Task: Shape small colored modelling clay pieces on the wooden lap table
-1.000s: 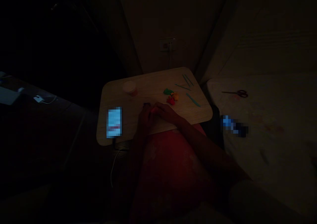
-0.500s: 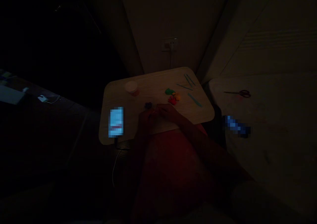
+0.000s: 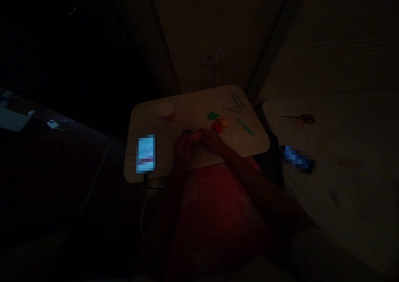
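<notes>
Between your hands, just above the near part of the table [image 3: 156,124], is a small red-orange piece of what looks like modelling clay [image 3: 196,136]; take it as the landmark. Your left hand [image 3: 182,148] has its fingers curled in on its left end, and your right hand [image 3: 212,140] pinches its right end. It is too dim to tell how far apart the fingertips are.

Just beyond it to the left sits a dark lump [image 3: 186,131]. Beyond it to the right, a red lump [image 3: 217,127], an orange lump [image 3: 223,122] and a green lump [image 3: 213,115] lie clustered. Farther right are the slim modelling tools [image 3: 245,126], out of your hands; farther left, a tub [image 3: 166,109] and a lit phone [image 3: 145,154].

As for progress, four lumps lie on the tabletop while this piece is in hand; its shape is too dim to judge as finished or unfinished.
</notes>
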`<state>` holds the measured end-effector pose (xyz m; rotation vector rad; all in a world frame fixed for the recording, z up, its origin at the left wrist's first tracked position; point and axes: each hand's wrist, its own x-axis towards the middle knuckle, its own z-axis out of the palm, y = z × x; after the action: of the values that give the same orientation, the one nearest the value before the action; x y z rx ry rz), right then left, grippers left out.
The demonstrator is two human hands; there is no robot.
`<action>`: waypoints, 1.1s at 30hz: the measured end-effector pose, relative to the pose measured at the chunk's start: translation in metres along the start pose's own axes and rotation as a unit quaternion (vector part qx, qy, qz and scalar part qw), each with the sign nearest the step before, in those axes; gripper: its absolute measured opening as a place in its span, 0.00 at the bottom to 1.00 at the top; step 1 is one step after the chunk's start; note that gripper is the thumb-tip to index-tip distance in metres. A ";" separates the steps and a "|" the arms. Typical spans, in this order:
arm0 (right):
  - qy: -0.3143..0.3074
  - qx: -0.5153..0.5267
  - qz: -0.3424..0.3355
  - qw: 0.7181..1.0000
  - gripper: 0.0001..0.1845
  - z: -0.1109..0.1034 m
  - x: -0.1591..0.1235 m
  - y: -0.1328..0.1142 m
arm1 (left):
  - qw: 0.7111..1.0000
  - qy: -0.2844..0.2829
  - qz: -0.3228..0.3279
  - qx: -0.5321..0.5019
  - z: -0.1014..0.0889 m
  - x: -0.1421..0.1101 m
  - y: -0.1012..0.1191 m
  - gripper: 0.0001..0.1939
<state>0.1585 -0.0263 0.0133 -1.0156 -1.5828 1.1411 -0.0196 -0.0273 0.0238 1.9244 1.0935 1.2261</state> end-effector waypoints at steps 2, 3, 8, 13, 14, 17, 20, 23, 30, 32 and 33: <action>0.003 -0.012 -0.002 1.000 0.19 -0.001 0.001 0.002 | 1.000 -0.012 0.008 -0.004 0.000 0.000 0.003 0.22; 0.007 -0.021 -0.006 1.000 0.19 -0.001 0.001 0.003 | 1.000 -0.019 0.008 -0.008 0.000 -0.001 0.004 0.22; 0.030 -0.060 -0.015 0.998 0.17 -0.001 0.002 0.003 | 0.999 -0.039 0.008 -0.014 0.002 0.000 0.002 0.22; 0.027 -0.032 -0.021 0.999 0.15 0.001 0.002 0.003 | 1.000 -0.021 -0.004 -0.014 0.004 -0.001 -0.002 0.23; 0.021 -0.013 -0.019 0.999 0.15 0.002 0.001 0.004 | 1.000 -0.009 -0.008 -0.016 0.004 -0.001 -0.002 0.24; 0.010 0.044 -0.007 0.999 0.15 0.003 0.001 0.008 | 0.999 0.021 -0.016 -0.026 0.005 -0.001 -0.004 0.25; 0.011 0.057 0.005 0.998 0.18 0.003 0.000 0.009 | 0.999 0.030 -0.011 -0.022 0.004 -0.001 -0.006 0.24; 0.019 0.028 0.003 0.999 0.21 0.003 0.000 0.005 | 1.000 0.029 -0.005 -0.009 0.003 -0.001 -0.007 0.22; 0.035 -0.022 -0.007 0.999 0.27 0.003 0.002 0.002 | 0.999 0.018 -0.001 -0.028 0.002 -0.001 -0.005 0.28; 0.036 -0.025 -0.013 0.999 0.28 0.002 0.002 0.003 | 0.999 0.015 0.005 -0.028 0.002 0.000 -0.005 0.28; 0.036 -0.032 -0.017 0.999 0.28 0.002 0.002 0.004 | 1.000 0.010 0.008 -0.028 0.001 0.000 -0.004 0.26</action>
<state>0.1561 -0.0236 0.0098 -1.0554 -1.5817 1.0257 -0.0195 -0.0255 0.0200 1.8856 1.0462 1.2744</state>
